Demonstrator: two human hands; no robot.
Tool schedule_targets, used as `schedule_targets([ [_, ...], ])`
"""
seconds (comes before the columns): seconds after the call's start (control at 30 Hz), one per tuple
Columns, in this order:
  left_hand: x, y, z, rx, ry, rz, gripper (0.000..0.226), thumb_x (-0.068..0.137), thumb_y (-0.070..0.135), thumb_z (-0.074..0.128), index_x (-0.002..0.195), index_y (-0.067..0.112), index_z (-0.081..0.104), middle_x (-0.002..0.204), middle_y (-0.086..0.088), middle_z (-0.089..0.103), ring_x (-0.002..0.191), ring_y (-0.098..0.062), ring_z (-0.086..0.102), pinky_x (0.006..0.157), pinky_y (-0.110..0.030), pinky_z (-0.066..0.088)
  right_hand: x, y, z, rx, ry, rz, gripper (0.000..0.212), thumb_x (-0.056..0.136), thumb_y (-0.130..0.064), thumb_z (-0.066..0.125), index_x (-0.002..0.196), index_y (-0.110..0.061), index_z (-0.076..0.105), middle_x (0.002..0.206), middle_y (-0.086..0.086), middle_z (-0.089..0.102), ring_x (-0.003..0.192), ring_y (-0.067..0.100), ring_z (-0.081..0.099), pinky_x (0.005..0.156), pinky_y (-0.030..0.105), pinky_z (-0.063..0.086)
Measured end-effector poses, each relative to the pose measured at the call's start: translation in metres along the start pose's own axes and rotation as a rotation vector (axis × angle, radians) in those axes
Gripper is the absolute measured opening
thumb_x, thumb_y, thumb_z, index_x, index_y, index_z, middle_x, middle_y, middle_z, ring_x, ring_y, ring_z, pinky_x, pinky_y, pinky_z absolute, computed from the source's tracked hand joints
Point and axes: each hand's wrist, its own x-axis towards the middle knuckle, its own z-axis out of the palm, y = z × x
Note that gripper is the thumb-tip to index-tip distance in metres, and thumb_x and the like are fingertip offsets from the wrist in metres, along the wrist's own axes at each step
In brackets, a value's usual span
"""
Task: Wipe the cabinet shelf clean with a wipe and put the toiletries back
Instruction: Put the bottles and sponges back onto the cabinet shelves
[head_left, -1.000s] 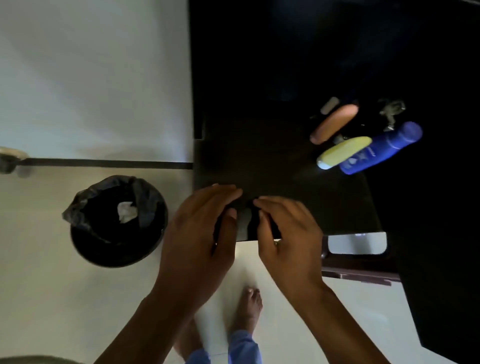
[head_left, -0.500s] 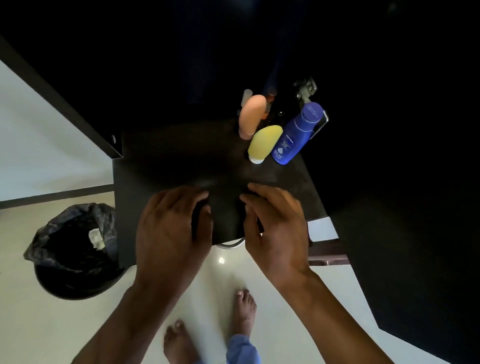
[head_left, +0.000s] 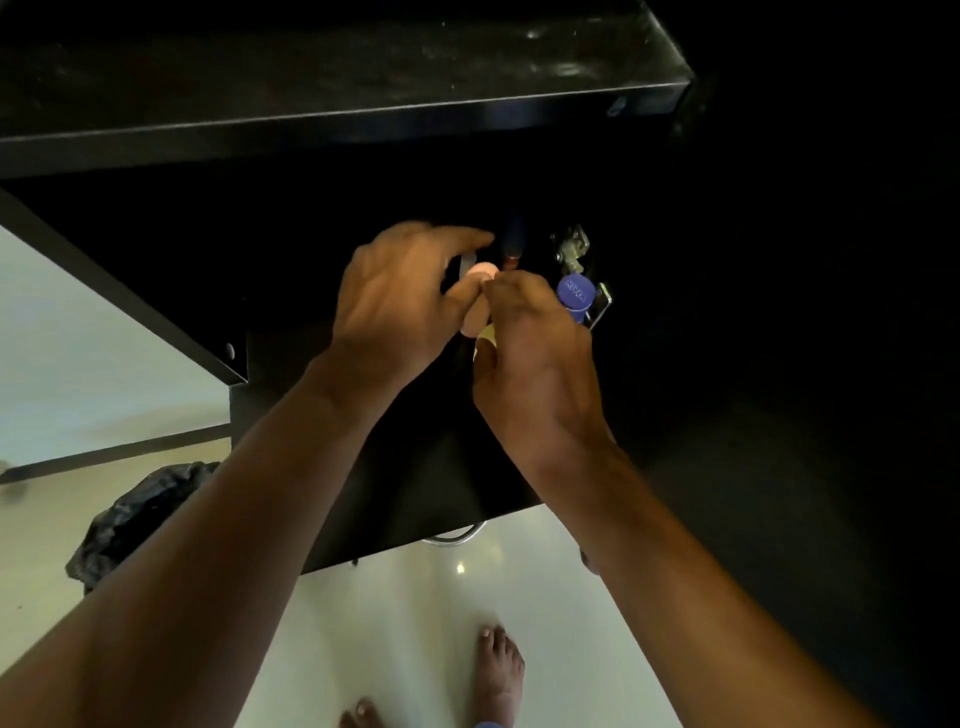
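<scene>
Our left hand (head_left: 400, 301) has its fingers (head_left: 457, 236) spread and curled around the peach bottle (head_left: 475, 288), thumb against its near side; whether the grip is fully closed we cannot tell, since the hand hides most of the bottle. Our right hand (head_left: 535, 353) meets it there, its fingers (head_left: 511, 291) bent and touching the same peach bottle from the right, while the palm covers a yellow bottle (head_left: 485, 335) of which only a sliver shows. Whether the right hand actually holds either one we cannot tell.

Just right of our right hand stands a blue Nivea bottle (head_left: 574, 296), upright, its round cap facing us. Behind it a metal cabinet hinge (head_left: 571, 247) catches the light. A dark tube with a reddish end (head_left: 513, 244) stands just behind the peach bottle.

All the toiletries sit on the black cabinet shelf (head_left: 415, 467), toward its back right. The shelf is matte and very dark; no wipe shows on it. Above it a second black shelf (head_left: 363, 88) juts forward, its top faintly dusty and its edge glossy.

Below the shelf a chrome handle (head_left: 452, 538) curves out. The floor (head_left: 395, 623) is pale, glossy tile, reflecting a light. Our bare feet (head_left: 498, 670) stand on it. At left sits a bin lined with a black bag (head_left: 130, 519), beside a white wall (head_left: 78, 353).
</scene>
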Motion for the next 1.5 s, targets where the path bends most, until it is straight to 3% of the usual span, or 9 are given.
schedule_targets([
  [0.17,0.01,-0.001,-0.004,-0.016,-0.113,0.018,0.034,0.098,0.055,0.063,0.126,0.041,0.073,0.116,0.013,0.078,0.103,-0.012,0.073,0.091,-0.037,0.059,0.006,0.004,0.006,0.0,-0.078,-0.006,0.037,0.081,0.011,0.06,0.112,-0.007,0.07,0.109,0.013,0.07,0.092,0.032,0.069,0.07,0.043,0.059],
  [0.37,0.003,0.001,0.0,-0.03,-0.107,0.031,0.027,0.095,0.051,0.066,0.119,0.039,0.073,0.106,0.01,0.077,0.097,-0.014,0.072,0.084,-0.039,0.06,-0.001,0.0,0.0,-0.093,-0.275,0.035,0.053,0.091,0.001,0.058,0.14,-0.016,0.052,0.133,0.007,0.06,0.109,0.03,0.065,0.082,0.041,0.057],
  [0.6,-0.035,0.021,-0.049,-0.024,-0.097,-0.033,0.022,0.097,0.047,0.059,0.11,0.035,0.073,0.104,0.011,0.073,0.096,-0.012,0.07,0.085,-0.037,0.057,-0.008,-0.031,-0.066,-0.185,-0.261,-0.005,0.034,0.082,-0.003,0.072,0.109,-0.023,0.069,0.098,0.0,0.071,0.088,0.027,0.071,0.065,0.03,0.041],
  [0.67,-0.05,0.031,-0.077,-0.034,-0.081,-0.075,0.019,0.094,0.04,0.063,0.109,0.034,0.074,0.103,0.012,0.073,0.096,-0.011,0.069,0.085,-0.035,0.056,-0.007,-0.045,-0.095,-0.22,-0.297,-0.014,0.028,0.083,-0.008,0.07,0.104,-0.027,0.068,0.1,-0.004,0.071,0.1,0.024,0.069,0.078,0.032,0.053],
  [0.73,-0.067,0.042,-0.107,-0.056,-0.041,-0.104,0.027,0.09,0.035,0.065,0.115,0.035,0.075,0.11,0.014,0.074,0.102,-0.009,0.07,0.09,-0.031,0.056,-0.01,-0.058,-0.127,-0.224,-0.367,-0.019,0.024,0.089,-0.015,0.064,0.107,-0.029,0.064,0.112,-0.007,0.069,0.124,0.02,0.059,0.101,0.032,0.05],
  [0.83,-0.086,0.063,-0.152,-0.101,-0.03,-0.1,0.034,0.09,0.038,0.064,0.123,0.038,0.072,0.118,0.017,0.073,0.105,-0.005,0.07,0.095,-0.032,0.059,-0.016,-0.079,-0.177,-0.185,-0.376,0.008,0.024,0.091,-0.021,0.064,0.113,-0.031,0.065,0.123,-0.01,0.066,0.13,0.014,0.055,0.106,0.023,0.042],
  [1.0,-0.074,0.105,-0.251,-0.169,0.062,-0.019,0.028,0.092,0.041,0.072,0.12,0.04,0.073,0.117,0.022,0.073,0.104,0.002,0.068,0.096,-0.026,0.059,-0.002,-0.132,-0.259,-0.026,-0.301,0.058,0.044,0.09,-0.011,0.07,0.124,-0.037,0.061,0.128,-0.013,0.055,0.119,0.014,0.059,0.097,0.027,0.051],
  [1.13,-0.044,0.137,-0.345,-0.216,0.15,0.118,0.035,0.086,0.027,0.08,0.118,0.038,0.075,0.112,0.027,0.071,0.103,0.01,0.066,0.093,-0.019,0.057,0.022,-0.18,-0.327,0.054,-0.149,-0.021,0.044,0.083,-0.005,0.065,0.116,-0.035,0.062,0.119,-0.011,0.051,0.111,0.019,0.059,0.094,0.035,0.05],
  [1.5,0.036,0.178,-0.476,-0.16,0.336,0.196,0.036,0.092,0.024,0.077,0.125,0.035,0.068,0.121,0.013,0.069,0.105,-0.005,0.065,0.093,-0.026,0.059,0.098,-0.252,-0.439,0.226,0.254,-0.08,0.04,0.088,-0.01,0.073,0.11,-0.039,0.057,0.12,-0.008,0.06,0.108,0.021,0.061,0.09,0.046,0.057],
])
